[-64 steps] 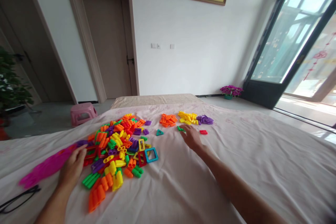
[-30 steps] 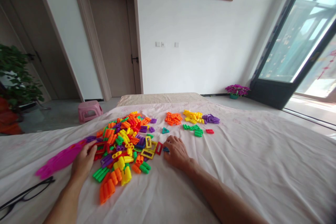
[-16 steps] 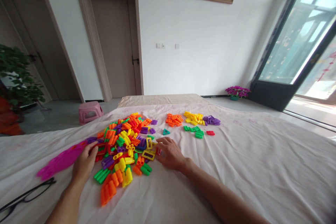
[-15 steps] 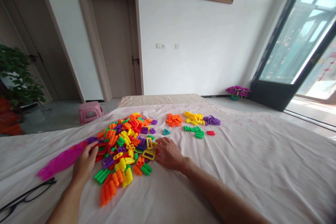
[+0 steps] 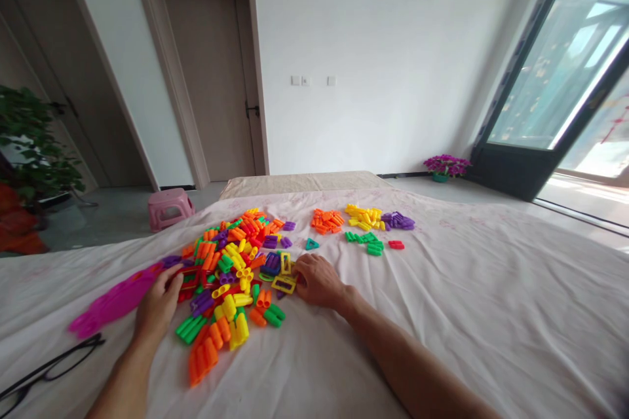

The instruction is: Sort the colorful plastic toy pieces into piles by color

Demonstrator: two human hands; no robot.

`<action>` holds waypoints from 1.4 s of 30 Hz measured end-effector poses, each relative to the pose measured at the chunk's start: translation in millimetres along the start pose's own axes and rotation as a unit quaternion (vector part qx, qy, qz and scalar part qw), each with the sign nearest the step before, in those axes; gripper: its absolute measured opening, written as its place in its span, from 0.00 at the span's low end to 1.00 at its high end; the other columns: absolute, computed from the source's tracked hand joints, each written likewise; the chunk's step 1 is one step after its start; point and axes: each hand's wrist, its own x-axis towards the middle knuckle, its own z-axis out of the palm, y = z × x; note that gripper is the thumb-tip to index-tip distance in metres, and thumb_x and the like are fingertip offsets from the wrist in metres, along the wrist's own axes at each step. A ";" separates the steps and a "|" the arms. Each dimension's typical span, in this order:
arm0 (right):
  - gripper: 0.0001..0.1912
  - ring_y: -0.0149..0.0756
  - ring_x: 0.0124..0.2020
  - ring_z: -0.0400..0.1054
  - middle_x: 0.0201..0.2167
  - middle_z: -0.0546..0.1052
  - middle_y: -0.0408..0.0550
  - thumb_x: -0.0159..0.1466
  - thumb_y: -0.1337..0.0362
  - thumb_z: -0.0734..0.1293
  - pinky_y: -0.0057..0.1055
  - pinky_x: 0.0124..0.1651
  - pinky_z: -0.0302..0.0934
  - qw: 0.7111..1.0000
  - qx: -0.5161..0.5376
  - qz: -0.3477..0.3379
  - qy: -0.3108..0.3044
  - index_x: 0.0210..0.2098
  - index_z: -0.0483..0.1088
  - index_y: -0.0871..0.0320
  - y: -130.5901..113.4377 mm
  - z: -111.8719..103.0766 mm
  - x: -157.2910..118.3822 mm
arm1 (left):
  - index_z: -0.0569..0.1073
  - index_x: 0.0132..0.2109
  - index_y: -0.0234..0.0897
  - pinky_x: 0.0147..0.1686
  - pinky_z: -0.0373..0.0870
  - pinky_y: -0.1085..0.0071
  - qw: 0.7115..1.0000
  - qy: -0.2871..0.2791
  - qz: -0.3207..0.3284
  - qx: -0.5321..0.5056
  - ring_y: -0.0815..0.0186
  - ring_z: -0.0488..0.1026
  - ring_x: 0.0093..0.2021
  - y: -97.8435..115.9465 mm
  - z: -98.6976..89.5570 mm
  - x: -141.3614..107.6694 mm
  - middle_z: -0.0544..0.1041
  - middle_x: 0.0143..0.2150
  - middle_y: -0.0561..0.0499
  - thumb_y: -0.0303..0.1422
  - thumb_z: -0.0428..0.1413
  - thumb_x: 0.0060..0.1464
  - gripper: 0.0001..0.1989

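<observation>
At the left side of a mixed pile of plastic tube blocks [image 5: 240, 258], my left hand [image 5: 158, 304] is closed on a red rectangular frame piece [image 5: 190, 279], pinched between thumb and fingers. My right hand [image 5: 319, 281] curls its fingers at the pile's right edge, gripping a cluster of yellow frame pieces [image 5: 284, 284]; its fingertips are partly hidden. A dark blue frame piece [image 5: 270, 264] lies just left of the yellow ones. Below them are orange tube blocks [image 5: 264, 299] and green tube blocks [image 5: 274, 316]. A teal triangle piece [image 5: 312, 244] rests beyond my right hand.
Sorted groups lie farther back: orange blocks [image 5: 327, 221], yellow blocks [image 5: 363, 217], purple blocks [image 5: 398, 220], green blocks [image 5: 364, 240] and a red block [image 5: 396, 245]. A magenta item [image 5: 115, 301] and black glasses [image 5: 54, 366] lie at left on the cloth [image 5: 466, 314].
My right hand has drawn slightly right and curled its fingers more, and the yellow frame pieces have shifted right with it, away from the pile. My left hand has stayed in place.
</observation>
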 end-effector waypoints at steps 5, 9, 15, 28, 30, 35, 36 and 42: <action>0.20 0.39 0.46 0.71 0.44 0.77 0.50 0.56 0.72 0.63 0.31 0.50 0.62 0.998 0.061 0.024 0.019 0.48 0.71 0.57 8.5 3.2 -0.8 | 0.72 0.58 0.41 0.57 0.68 0.59 1.000 -0.005 -0.001 -0.009 0.53 0.74 0.55 -0.7 1.4 0.3 0.78 0.56 0.43 0.48 0.48 0.58 0.27; 0.21 0.39 0.51 0.71 0.50 0.78 0.53 0.62 0.73 0.58 0.33 0.54 0.62 0.986 0.134 0.080 0.052 0.53 0.71 0.58 24.4 6.9 1.9 | 0.72 0.58 0.40 0.56 0.69 0.59 1.000 0.000 0.009 -0.017 0.53 0.75 0.55 -1.9 1.8 1.2 0.78 0.55 0.42 0.48 0.48 0.58 0.27; 0.21 0.39 0.47 0.75 0.48 0.79 0.52 0.61 0.71 0.63 0.32 0.50 0.67 0.955 0.242 0.157 0.076 0.53 0.73 0.58 52.0 9.1 5.2 | 0.72 0.58 0.41 0.56 0.70 0.59 1.000 -0.004 0.001 -0.007 0.54 0.75 0.55 0.1 0.6 0.2 0.78 0.55 0.44 0.47 0.48 0.58 0.26; 0.15 0.42 0.46 0.73 0.44 0.80 0.54 0.64 0.68 0.61 0.30 0.48 0.60 0.989 -0.004 0.143 -0.039 0.46 0.77 0.58 37.7 -22.2 1.9 | 0.72 0.58 0.40 0.57 0.69 0.57 1.000 -0.008 -0.006 0.000 0.52 0.75 0.55 2.4 0.5 0.0 0.78 0.56 0.43 0.47 0.47 0.58 0.26; 0.16 0.40 0.44 0.74 0.42 0.81 0.52 0.67 0.68 0.59 0.28 0.45 0.60 0.988 0.011 0.152 -0.025 0.46 0.77 0.56 40.1 -22.1 1.6 | 0.72 0.58 0.40 0.57 0.69 0.57 1.000 -0.009 -0.009 -0.002 0.53 0.75 0.55 3.9 0.3 -0.7 0.77 0.56 0.43 0.48 0.47 0.58 0.26; 0.17 0.39 0.47 0.73 0.46 0.80 0.48 0.65 0.68 0.61 0.27 0.48 0.61 0.984 0.080 0.160 0.020 0.49 0.77 0.56 58.1 -16.1 1.4 | 0.72 0.58 0.40 0.58 0.68 0.57 1.000 -0.009 -0.003 -0.007 0.53 0.74 0.56 4.4 0.2 -0.9 0.77 0.57 0.43 0.48 0.47 0.58 0.26; 0.17 0.40 0.49 0.72 0.48 0.80 0.49 0.65 0.68 0.62 0.28 0.51 0.61 0.983 0.077 0.164 0.032 0.50 0.77 0.56 60.5 -14.7 1.4 | 0.72 0.58 0.40 0.58 0.68 0.57 1.000 -0.009 -0.002 -0.008 0.53 0.74 0.56 4.0 0.3 -0.8 0.77 0.57 0.43 0.48 0.47 0.58 0.26; 0.19 0.40 0.54 0.68 0.50 0.78 0.50 0.65 0.71 0.63 0.35 0.58 0.59 0.992 0.076 0.073 0.069 0.54 0.74 0.54 40.4 -7.7 2.7 | 0.72 0.57 0.40 0.58 0.67 0.57 1.000 -0.010 0.003 -0.006 0.53 0.74 0.56 4.8 -0.2 -1.3 0.77 0.56 0.43 0.47 0.47 0.58 0.26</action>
